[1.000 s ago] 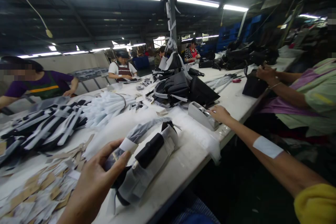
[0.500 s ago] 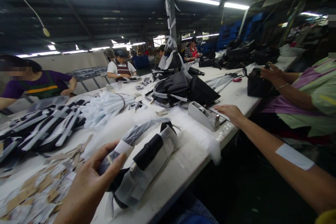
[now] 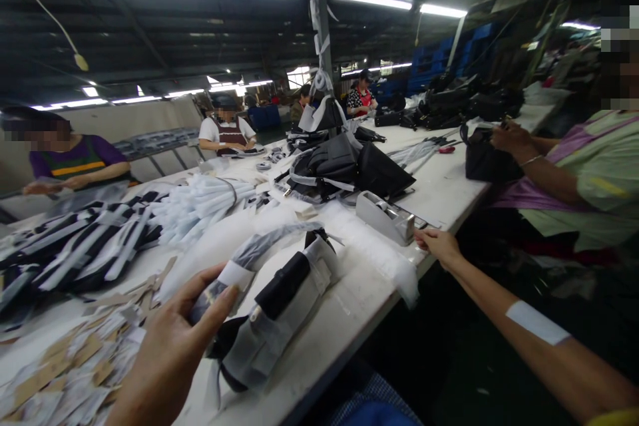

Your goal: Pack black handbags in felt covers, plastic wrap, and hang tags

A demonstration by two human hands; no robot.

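Note:
My left hand is closed round the handle of a small black bag, thumb on a white wrap. Grey film covers the handle, and pale thin wrapping lies over the bag's side. The bag rests tilted on the white table near its front edge. A grey tape dispenser stands beyond it to the right. At the dispenser's metal front end, the fingers of my right hand are pinched together; what is between them is too small to make out. A white patch sticks to my right forearm.
Black bags are heaped behind the dispenser around a post. Padded white wrap hangs over the table edge. Wrapped straps, white tubes and card scraps lie left. A co-worker sits at right; others work across the table.
My right hand has drawn back from above the dispenser to its front end, and its stretched fingers have closed. My left hand keeps its hold. The left co-worker's hands have come together.

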